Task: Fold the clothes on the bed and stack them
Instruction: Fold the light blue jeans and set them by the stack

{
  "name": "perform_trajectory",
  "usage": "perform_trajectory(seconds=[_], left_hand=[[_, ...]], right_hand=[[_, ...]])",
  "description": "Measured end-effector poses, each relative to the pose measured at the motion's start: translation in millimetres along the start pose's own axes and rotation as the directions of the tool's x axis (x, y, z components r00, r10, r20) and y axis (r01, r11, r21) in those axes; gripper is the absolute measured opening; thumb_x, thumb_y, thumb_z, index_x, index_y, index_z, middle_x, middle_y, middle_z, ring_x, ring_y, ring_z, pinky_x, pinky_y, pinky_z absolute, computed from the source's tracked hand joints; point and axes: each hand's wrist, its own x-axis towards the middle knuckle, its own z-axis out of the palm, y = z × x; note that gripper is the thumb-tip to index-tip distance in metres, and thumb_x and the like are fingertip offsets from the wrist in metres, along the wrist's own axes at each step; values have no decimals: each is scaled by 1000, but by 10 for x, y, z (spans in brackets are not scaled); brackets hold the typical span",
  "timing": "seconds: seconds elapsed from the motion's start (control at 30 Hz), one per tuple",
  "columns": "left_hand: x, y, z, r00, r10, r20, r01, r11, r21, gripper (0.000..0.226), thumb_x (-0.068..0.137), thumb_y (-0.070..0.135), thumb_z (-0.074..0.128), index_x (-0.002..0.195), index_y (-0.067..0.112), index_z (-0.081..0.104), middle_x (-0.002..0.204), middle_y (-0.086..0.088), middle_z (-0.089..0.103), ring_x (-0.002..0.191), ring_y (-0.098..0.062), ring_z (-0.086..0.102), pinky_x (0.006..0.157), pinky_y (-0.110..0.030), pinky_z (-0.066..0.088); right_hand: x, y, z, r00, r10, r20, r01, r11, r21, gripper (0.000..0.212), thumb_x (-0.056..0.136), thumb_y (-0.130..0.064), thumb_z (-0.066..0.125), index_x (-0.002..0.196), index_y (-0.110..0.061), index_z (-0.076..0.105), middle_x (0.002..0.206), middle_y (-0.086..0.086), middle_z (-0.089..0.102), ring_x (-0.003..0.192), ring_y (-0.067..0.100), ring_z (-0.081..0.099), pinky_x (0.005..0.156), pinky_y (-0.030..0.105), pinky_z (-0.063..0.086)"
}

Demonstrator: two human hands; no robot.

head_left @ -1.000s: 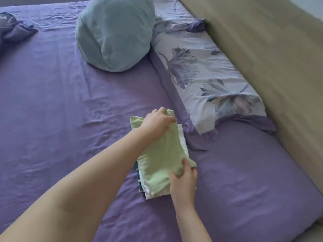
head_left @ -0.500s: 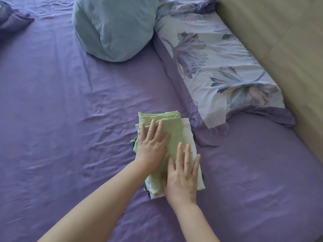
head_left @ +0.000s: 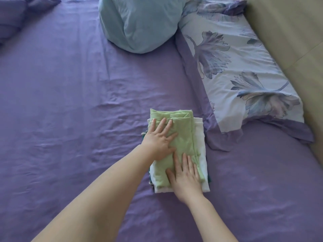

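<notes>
My left hand (head_left: 160, 141) lies flat on the folded green garment (head_left: 181, 137), with the fingers straight and a little spread, pressing on its left half. My right hand (head_left: 186, 177) lies flat too, fingers straight and close together, on the near end of the same garment, and its heel reaches over the near edge of the pile. Neither hand grasps anything; both only press down.

The green garment is the top piece of a small stack (head_left: 201, 154) that sits on the purple bed sheet (head_left: 70, 119), just beside the corner of the floral pillow (head_left: 236, 70). Under the green piece I see a white folded piece (head_left: 200, 133), which shows along the right side and at the near edge. Below that, only thin slivers of darker cloth come out at the left and right sides; I cannot tell what they are or how many pieces lie there, because my hands and the upper layers cover them.

A light blue cushion (head_left: 139, 23) stands further away, touching the floral pillow. In the far left corner a bunched purple cloth (head_left: 15, 18) is cut off by the edge of the view. At the right, a beige headboard (head_left: 288, 32) runs along the bed, also partly cut off.
</notes>
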Motion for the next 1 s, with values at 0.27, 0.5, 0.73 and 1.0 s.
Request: perform_trajectory(seconds=[0.27,0.5,0.73,1.0], left_hand=[[-1013,-303,143,973,-205,103,225,942,-248,51,99,46,29,146,27,24,149,-7,35,137,-27,29,114,-55,7],[-2268,-1059,536,871,-378,315,446,876,-184,51,99,49,24,136,18,42,134,-7,52,132,-28,34,113,-57,6],[-3666,-1976,980,820,-482,307,554,805,-215,50,100,46,27,139,17,38,137,-8,47,135,-28,30,114,-56,9],[-5010,-3077,1400,722,-619,308,689,682,-246,47,99,45,32,137,18,40,138,-9,45,136,-28,30,114,-54,11]], right_hand=[[-213,-481,-221,996,91,-4,-91,995,27,78,89,-69,27,151,-27,5,159,6,5,146,23,4,117,46,8],[-424,-1521,29,988,-154,-7,148,956,-255,68,94,-59,28,151,-27,10,160,3,3,147,24,-3,115,47,5],[-702,-2975,704,947,-288,142,319,888,-330,69,95,-55,34,151,-25,7,160,0,5,147,20,3,116,48,8],[-960,-4687,1262,874,-440,206,485,815,-316,67,96,-53,34,151,-25,8,159,-1,6,146,16,6,116,44,8]])
